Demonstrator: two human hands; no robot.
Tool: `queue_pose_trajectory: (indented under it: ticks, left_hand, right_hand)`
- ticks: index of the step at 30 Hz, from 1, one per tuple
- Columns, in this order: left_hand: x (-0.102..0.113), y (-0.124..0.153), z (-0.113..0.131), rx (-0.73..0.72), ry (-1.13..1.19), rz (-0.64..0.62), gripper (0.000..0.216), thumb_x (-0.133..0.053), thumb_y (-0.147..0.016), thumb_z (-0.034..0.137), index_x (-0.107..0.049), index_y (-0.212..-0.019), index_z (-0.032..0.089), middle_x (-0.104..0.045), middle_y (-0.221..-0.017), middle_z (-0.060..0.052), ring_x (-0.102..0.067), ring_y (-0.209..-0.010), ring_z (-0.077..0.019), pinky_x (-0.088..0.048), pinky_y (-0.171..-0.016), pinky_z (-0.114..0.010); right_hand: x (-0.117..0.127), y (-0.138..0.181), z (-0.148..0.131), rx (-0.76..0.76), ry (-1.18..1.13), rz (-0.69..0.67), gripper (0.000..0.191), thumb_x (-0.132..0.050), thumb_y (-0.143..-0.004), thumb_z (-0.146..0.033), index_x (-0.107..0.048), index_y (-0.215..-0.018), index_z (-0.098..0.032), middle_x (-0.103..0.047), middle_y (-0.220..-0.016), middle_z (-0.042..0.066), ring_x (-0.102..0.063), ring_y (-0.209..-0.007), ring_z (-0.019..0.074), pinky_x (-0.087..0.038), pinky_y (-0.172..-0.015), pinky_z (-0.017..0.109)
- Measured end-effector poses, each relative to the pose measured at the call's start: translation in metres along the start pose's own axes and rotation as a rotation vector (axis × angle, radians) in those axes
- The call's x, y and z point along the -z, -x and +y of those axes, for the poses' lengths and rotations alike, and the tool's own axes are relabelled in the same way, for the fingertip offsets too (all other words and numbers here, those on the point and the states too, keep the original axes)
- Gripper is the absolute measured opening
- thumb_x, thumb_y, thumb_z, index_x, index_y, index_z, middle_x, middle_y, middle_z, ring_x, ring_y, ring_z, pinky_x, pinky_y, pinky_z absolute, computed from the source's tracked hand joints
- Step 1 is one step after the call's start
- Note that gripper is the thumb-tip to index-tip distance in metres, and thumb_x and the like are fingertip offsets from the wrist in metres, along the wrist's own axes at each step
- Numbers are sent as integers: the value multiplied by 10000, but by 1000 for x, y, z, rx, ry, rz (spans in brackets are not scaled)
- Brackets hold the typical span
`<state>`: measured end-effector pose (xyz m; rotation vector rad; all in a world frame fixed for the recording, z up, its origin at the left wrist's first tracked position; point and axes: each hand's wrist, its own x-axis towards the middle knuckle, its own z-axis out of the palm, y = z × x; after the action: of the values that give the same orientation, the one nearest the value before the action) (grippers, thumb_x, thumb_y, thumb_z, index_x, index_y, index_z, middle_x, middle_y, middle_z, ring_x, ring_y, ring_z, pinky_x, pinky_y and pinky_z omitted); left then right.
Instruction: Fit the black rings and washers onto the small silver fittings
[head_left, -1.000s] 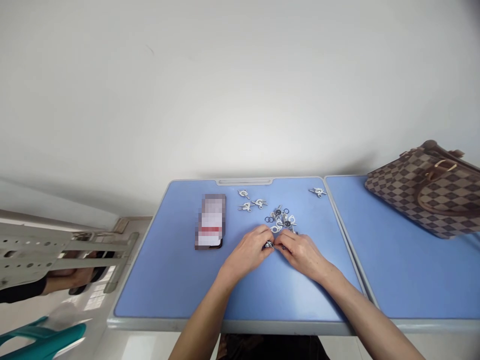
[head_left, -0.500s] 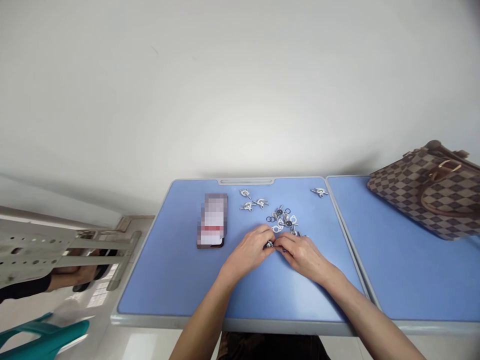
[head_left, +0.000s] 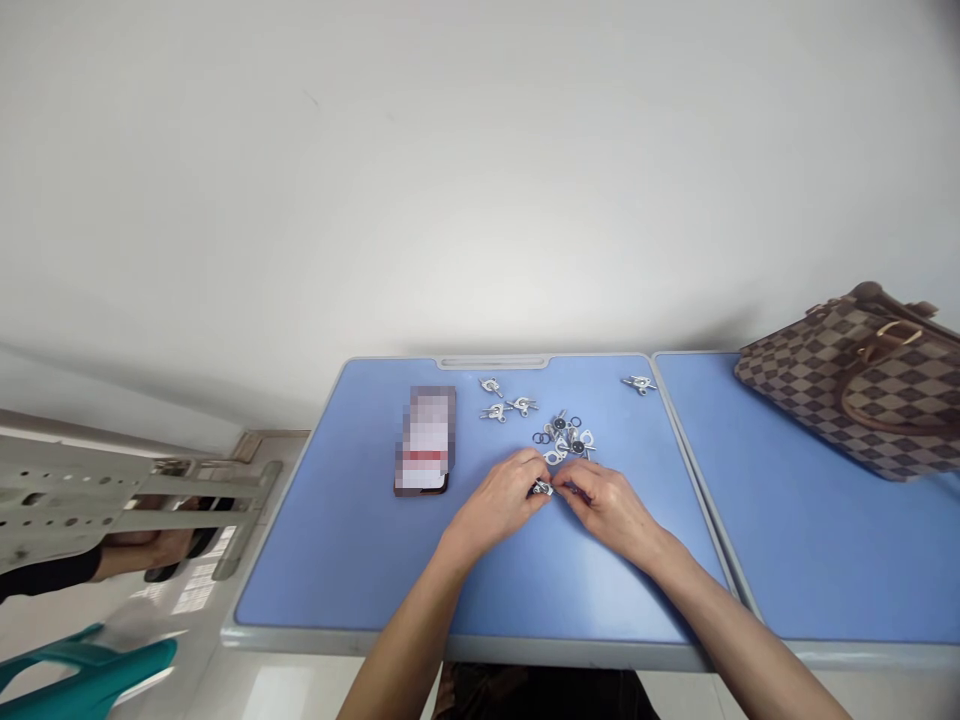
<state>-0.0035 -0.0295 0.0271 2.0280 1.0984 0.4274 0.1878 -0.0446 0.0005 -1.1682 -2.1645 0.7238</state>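
My left hand (head_left: 501,502) and my right hand (head_left: 609,505) meet fingertip to fingertip over the blue table (head_left: 352,560). Both are pinched on one small silver metal fitting (head_left: 541,488) held between them. Just beyond the fingers lies a loose pile of small metal parts and dark rings (head_left: 564,440). Three more silver fittings (head_left: 504,401) lie further back, and a single one (head_left: 638,383) sits near the table's far right corner.
A phone (head_left: 425,440) lies flat to the left of the parts. A brown checkered handbag (head_left: 862,375) stands on the adjoining blue table (head_left: 810,540) at right. At the left are a grey perforated metal frame (head_left: 112,500), a teal chair (head_left: 82,675) and another person's arm (head_left: 67,565).
The hands have stayed together on the fitting, with only slight finger shifts. The view has drifted a little.
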Motion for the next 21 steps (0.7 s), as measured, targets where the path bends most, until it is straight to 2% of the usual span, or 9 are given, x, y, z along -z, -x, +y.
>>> queue_pose_trajectory:
  ticks: [14, 21]
  left_hand:
    - [-2, 1, -1, 1, 4, 11, 77, -533, -816, 135, -564, -866, 185, -570, -988, -35, -544, -918, -184, -450, -812, -303]
    - [-1, 0, 0, 2, 0, -1, 87, -521, -811, 125, -569, -852, 186, -572, -981, -33, -543, -911, -180, -447, -809, -301]
  right_hand:
    - [0, 2, 3, 89, 148, -37, 226, -456, -855, -45, -614, -888, -203, -668, -959, 41, -639, -791, 127, -476, -633, 220]
    - [2, -1, -1, 21, 85, -45, 207, -458, -844, -40, -583, -844, -205, -653, -898, 28, -616, -732, 129, -470, -630, 232]
